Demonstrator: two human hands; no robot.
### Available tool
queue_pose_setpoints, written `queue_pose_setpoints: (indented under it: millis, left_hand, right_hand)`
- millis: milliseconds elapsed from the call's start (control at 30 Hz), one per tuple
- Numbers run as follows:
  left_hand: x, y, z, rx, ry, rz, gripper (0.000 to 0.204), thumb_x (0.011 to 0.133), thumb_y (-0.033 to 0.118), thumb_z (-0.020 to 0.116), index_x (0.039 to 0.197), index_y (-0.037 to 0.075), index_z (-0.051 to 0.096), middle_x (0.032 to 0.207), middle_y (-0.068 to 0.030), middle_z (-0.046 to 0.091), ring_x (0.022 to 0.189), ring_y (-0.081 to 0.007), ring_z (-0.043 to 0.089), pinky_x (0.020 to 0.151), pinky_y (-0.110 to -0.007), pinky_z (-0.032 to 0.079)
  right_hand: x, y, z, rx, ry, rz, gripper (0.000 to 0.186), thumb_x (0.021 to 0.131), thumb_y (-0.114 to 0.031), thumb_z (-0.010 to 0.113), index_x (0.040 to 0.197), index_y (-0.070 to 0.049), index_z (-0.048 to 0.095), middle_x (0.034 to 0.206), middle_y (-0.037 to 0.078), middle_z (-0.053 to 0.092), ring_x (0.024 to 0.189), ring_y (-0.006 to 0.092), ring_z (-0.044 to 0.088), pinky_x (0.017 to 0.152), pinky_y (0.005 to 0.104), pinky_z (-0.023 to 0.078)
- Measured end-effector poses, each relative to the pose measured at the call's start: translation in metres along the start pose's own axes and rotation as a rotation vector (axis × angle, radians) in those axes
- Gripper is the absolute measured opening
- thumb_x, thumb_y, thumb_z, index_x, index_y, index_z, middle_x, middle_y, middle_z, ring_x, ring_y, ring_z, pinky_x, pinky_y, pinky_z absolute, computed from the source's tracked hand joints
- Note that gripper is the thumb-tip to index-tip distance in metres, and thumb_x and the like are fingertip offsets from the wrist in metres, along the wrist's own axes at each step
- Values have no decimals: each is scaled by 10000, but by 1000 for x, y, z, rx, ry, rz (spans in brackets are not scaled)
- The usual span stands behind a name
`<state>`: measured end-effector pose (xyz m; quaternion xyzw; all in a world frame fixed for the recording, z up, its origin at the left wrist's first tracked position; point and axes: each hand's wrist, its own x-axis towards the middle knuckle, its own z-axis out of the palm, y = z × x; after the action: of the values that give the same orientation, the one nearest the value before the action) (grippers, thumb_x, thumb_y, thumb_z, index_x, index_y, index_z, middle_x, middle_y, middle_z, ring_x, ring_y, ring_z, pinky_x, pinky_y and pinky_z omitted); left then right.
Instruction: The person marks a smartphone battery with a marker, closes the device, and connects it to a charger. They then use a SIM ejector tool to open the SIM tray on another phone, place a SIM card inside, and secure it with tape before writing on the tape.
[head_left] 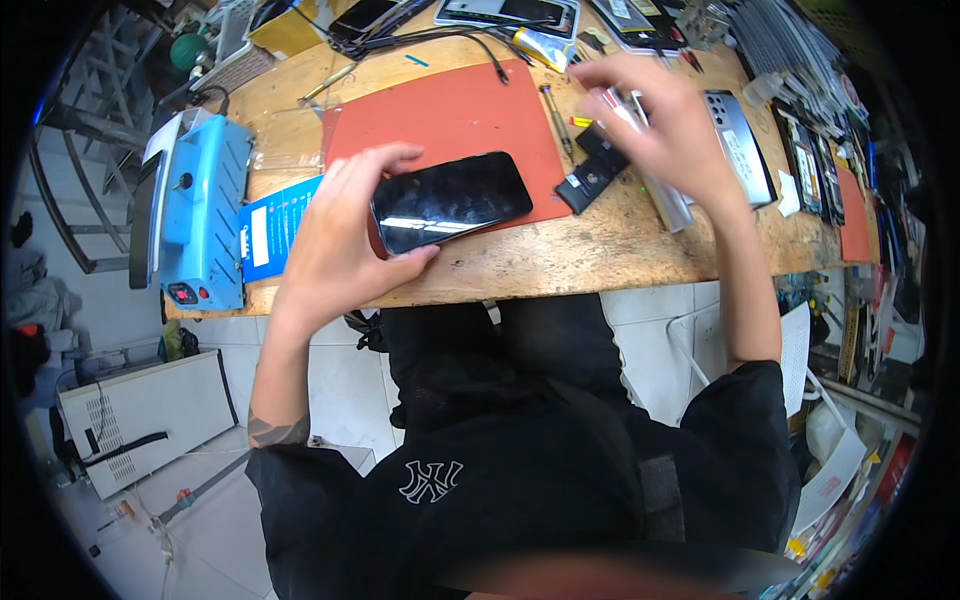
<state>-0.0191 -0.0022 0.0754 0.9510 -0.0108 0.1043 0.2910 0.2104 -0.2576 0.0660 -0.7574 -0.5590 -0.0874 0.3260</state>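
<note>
A dark smartphone [455, 200] with a glossy black screen lies tilted across the near part of an orange-red mat [430, 110]. My left hand [340, 220] grips its left end, thumb along the near edge and fingers at the far one. Farther right, my right hand [655, 120] is raised over the bench and smeared by motion. Something slim, red and white shows between its thumb and forefinger; whether they hold it is unclear. Below that hand are black phone parts [592, 180] and a clear, silvery strip [668, 205]. A thin screwdriver [556, 120] lies at the mat's right edge.
On the left of the wooden bench [520, 270] stands a blue machine [205, 210] beside a blue card [275, 230]. Dark cables [430, 38] cross the back. At right lie a silver phone back [740, 145] and opened phone frames [808, 165].
</note>
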Motion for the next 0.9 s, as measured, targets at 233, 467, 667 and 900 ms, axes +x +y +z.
queue_pose_setpoints:
  millis: [233,467,667,900]
  left_hand:
    - [10,10,-6,-591,65,-99,907,701,-61,880,1479,53,427,1376,-131,599,1226,-171,622,977,-317,547]
    - [14,8,18,-1003,118,-87,977,753,-105,842,1579,-18,327,1547,-207,489,1374,-236,550,1111,-366,509]
    - [12,2,29,-977,145,-34,1057,724,63,929,1582,-50,322,1584,-237,451,1400,-251,523,1138,-357,471]
    - [7,5,29,-972,140,36,928,814,-150,760,1611,3,308,1597,-208,436,1370,-226,549,1087,-343,527]
  right_hand:
    - [5,-57,64,241,-171,-31,838,679,-230,950,1390,-34,554,1286,153,610,1239,346,598,1053,428,498]
    - [-5,-65,68,389,-109,142,764,704,-175,922,1359,-38,554,1268,172,606,1179,372,625,977,416,527]
    - [-8,-67,65,315,-52,101,759,703,-141,917,1360,-29,554,1269,161,609,1191,364,627,990,410,526]
    - [-12,-77,59,228,-7,130,797,641,-74,942,1355,-30,588,1270,149,628,1152,322,644,977,396,536]
